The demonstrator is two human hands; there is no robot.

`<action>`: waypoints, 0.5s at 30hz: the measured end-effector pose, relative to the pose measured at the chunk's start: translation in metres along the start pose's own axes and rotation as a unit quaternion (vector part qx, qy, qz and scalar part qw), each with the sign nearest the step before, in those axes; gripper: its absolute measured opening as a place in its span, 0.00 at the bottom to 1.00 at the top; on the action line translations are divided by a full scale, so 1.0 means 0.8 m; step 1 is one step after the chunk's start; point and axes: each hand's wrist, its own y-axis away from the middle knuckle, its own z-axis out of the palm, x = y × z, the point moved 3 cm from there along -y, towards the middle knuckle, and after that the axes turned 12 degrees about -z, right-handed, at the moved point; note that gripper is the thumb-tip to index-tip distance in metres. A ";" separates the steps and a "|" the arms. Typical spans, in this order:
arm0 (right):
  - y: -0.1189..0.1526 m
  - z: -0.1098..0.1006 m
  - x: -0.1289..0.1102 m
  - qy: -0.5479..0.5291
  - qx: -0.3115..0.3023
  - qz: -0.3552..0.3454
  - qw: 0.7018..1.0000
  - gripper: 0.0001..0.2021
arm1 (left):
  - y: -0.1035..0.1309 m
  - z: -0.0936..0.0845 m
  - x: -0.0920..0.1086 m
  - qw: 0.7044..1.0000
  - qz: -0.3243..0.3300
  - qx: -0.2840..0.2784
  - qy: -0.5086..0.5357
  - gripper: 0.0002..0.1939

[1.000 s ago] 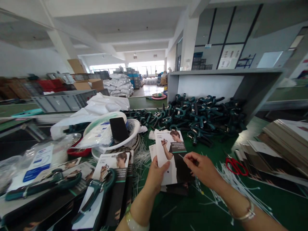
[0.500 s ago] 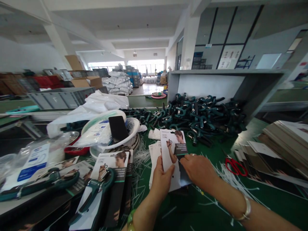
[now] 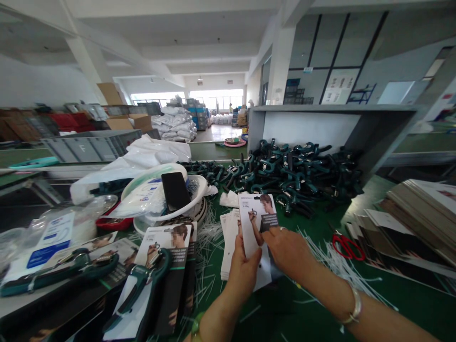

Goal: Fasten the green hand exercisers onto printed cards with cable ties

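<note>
My left hand [image 3: 244, 266] is closed on the lower left of a printed cardboard backing card [image 3: 252, 216], thumb across its front. The fingers of my right hand [image 3: 287, 247] are curled together at the card's right edge, tips against its printed front; the thumb is hidden. Whether a small thing is also in those fingers I cannot make out. Just left of the held card lies a stack of white cards [image 3: 229, 242]. Further left, a green hand gripper [image 3: 142, 280] is mounted on a similar card, and another mounted hand gripper [image 3: 76, 270] lies beside it.
A heap of hand grippers [image 3: 295, 171] fills the grey bin ahead. White cable ties [image 3: 210, 256] are strewn over the green table. Red scissors [image 3: 347, 247] and stacked cards [image 3: 416, 223] lie to the right. At left, a phone [image 3: 175, 191] rests on white basins [image 3: 192, 204].
The held card has tilted and shifted slightly downward. My right hand has moved a little left across its front. My left hand keeps its hold.
</note>
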 end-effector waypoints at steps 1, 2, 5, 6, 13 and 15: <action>0.001 0.003 0.001 -0.008 0.001 0.000 1.000 0.10 | -0.002 -0.002 -0.003 1.000 -0.016 0.001 0.014 0.34; 0.004 0.006 0.002 -0.015 0.004 0.000 1.000 0.10 | -0.005 -0.004 -0.006 0.999 -0.033 0.003 0.027 0.35; 0.021 0.017 0.011 -0.031 0.010 0.004 0.999 0.10 | -0.013 -0.014 -0.009 0.997 -0.054 0.014 0.054 0.35; 0.028 0.020 0.014 -0.031 0.014 0.011 0.999 0.10 | -0.014 -0.016 -0.008 0.996 -0.054 0.018 0.062 0.34; 0.036 0.013 0.007 -0.003 0.032 0.011 0.999 0.09 | -0.004 -0.003 -0.005 0.992 -0.086 -0.029 0.090 0.40; 0.029 0.006 -0.001 -0.009 0.035 0.016 0.999 0.10 | 0.000 0.000 -0.008 0.991 -0.092 -0.034 0.089 0.42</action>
